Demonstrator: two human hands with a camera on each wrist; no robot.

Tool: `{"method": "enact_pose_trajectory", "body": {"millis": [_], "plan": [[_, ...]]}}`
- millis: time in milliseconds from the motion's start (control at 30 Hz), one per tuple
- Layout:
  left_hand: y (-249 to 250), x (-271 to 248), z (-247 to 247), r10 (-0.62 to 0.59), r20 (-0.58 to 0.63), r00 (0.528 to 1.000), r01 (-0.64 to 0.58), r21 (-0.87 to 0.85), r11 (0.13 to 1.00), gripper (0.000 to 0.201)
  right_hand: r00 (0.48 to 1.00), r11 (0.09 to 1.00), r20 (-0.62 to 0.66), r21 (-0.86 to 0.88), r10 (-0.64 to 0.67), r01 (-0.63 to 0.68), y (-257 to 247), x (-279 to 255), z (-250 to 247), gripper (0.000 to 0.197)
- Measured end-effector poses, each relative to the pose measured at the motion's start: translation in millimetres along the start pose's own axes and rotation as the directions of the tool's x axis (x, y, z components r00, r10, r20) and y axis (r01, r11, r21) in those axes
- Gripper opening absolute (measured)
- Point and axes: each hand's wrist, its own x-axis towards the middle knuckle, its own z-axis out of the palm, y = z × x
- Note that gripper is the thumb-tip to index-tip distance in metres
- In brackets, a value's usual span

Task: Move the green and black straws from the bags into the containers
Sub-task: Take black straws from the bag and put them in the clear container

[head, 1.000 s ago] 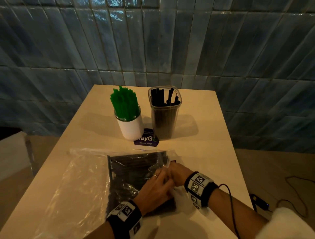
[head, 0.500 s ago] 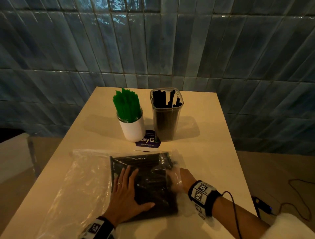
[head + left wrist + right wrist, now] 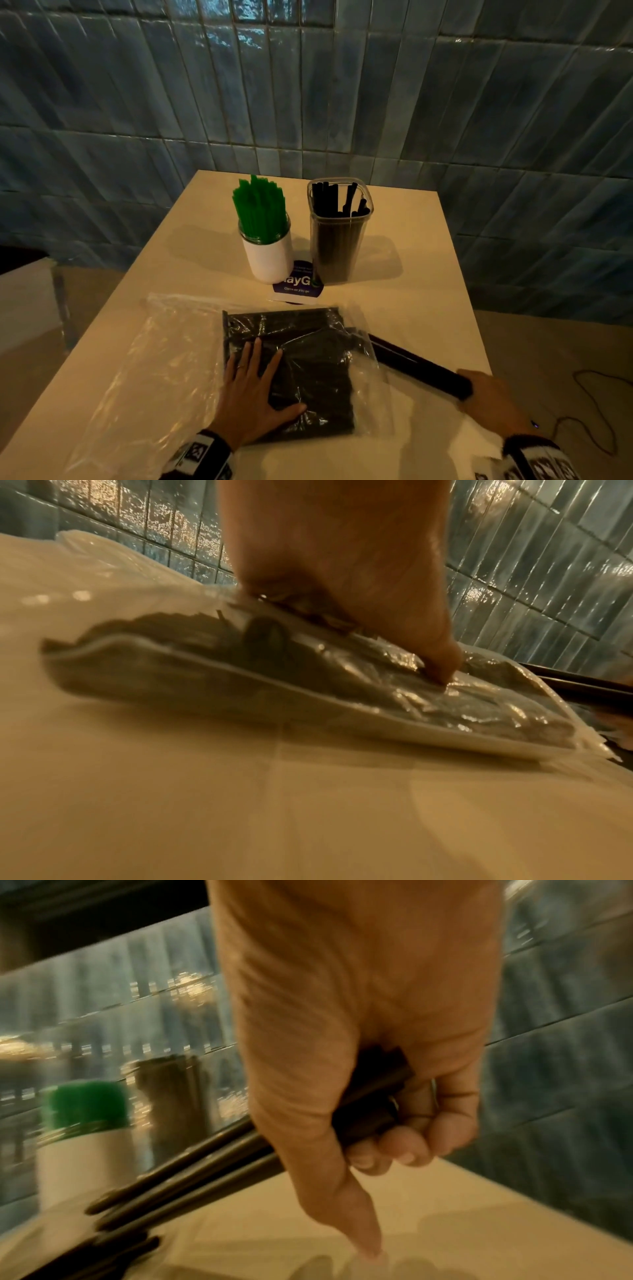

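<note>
A clear bag of black straws (image 3: 308,370) lies flat on the cream table (image 3: 411,301). My left hand (image 3: 255,394) presses on it with straight, spread fingers (image 3: 441,666). My right hand (image 3: 493,401) grips a bundle of black straws (image 3: 411,363) drawn halfway out of the bag's right end; the fingers (image 3: 404,1148) curl round the bundle (image 3: 192,1172). At the back stand a white cup of green straws (image 3: 263,233) and a clear tall container of black straws (image 3: 339,233).
A second, see-through bag (image 3: 144,377) lies flat on the left half of the table. A purple card (image 3: 297,284) sits under the two containers. Blue tiled wall (image 3: 308,85) behind; a cable (image 3: 589,411) on the floor to the right.
My right hand has pulled back to the right, out of the bag mouth, with a bundle of black straws. The left hand, laid flat on the bag half a second ago, stays there.
</note>
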Motion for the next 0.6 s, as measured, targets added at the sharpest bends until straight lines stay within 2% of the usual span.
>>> {"method": "enact_pose_trajectory", "body": {"millis": [67, 133, 200, 300, 367, 400, 433, 500, 533, 600], "plan": [[0, -1, 0, 0.003, 0.01, 1.0, -0.003, 0.015, 1.0, 0.101, 0.997, 0.996, -0.018, 0.045, 0.075, -0.074, 29, -8, 5, 0.015], [-1, 0, 1, -0.008, 0.039, 0.999, 0.007, 0.034, 0.999, 0.101, 0.993, 0.993, -0.069, 0.065, 0.101, -0.096, 48, -12, 11, 0.024], [3, -3, -7, 0.031, -0.051, 0.998, -0.028, 0.071, 0.997, 0.107, 0.987, 0.988, -0.113, 0.112, 0.117, -0.104, 29, -28, -2, 0.037], [13, -4, -21, 0.059, -0.178, 0.982, -0.071, -0.059, 0.996, 0.121, 0.995, 0.996, -0.097, 0.082, 0.027, -0.019, -1, -37, -20, 0.032], [26, 0, -32, 0.134, -0.323, 0.937, -0.169, -0.083, 0.982, 0.124, 0.994, 0.996, -0.084, 0.059, -0.065, 0.07, -27, -37, -29, 0.032], [34, 1, -40, 0.187, -0.422, 0.887, -0.231, -0.055, 0.971, 0.122, 0.991, 0.993, -0.075, 0.029, -0.115, 0.117, -43, -39, -33, 0.031], [40, 2, -47, 0.238, -0.441, 0.865, -0.275, -0.02, 0.961, 0.116, 0.983, 0.985, -0.059, -0.01, -0.174, 0.173, -61, -40, -35, 0.029], [53, 7, -63, 0.367, -0.495, 0.788, -0.347, 0.137, 0.928, 0.1, 0.95, 0.949, -0.028, -0.061, -0.311, 0.309, -95, -42, -38, 0.02], [58, 10, -69, 0.411, -0.486, 0.771, -0.372, 0.181, 0.91, 0.089, 0.927, 0.925, -0.022, -0.081, -0.375, 0.372, -111, -44, -41, 0.016], [62, 12, -84, 0.397, -0.488, 0.778, -0.385, 0.129, 0.914, 0.054, 0.878, 0.879, -0.059, -0.064, -0.476, 0.472, -134, -47, -51, 0.029]]}}
